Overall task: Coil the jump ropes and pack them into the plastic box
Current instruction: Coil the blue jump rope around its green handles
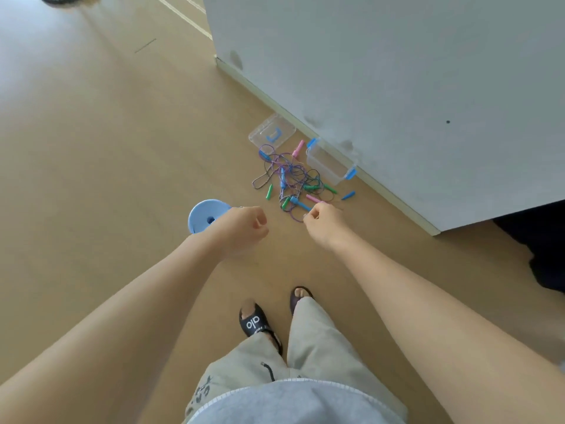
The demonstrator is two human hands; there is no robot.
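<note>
A tangle of jump ropes with green, pink and blue handles lies on the tan floor beside a white wall. A clear plastic box with blue clips stands open against the wall, right of the ropes. Its clear lid with a blue handle lies flat on the floor behind the pile. I stand over the pile with both arms stretched forward. My left hand is curled loosely and holds nothing. My right hand is closed in a loose fist above the near edge of the ropes, empty as far as I can see.
A round blue plastic stool stands on the floor just left of my left hand. The white wall with a pale baseboard runs diagonally on the right. A dark object sits at the right edge. My sandalled feet are below.
</note>
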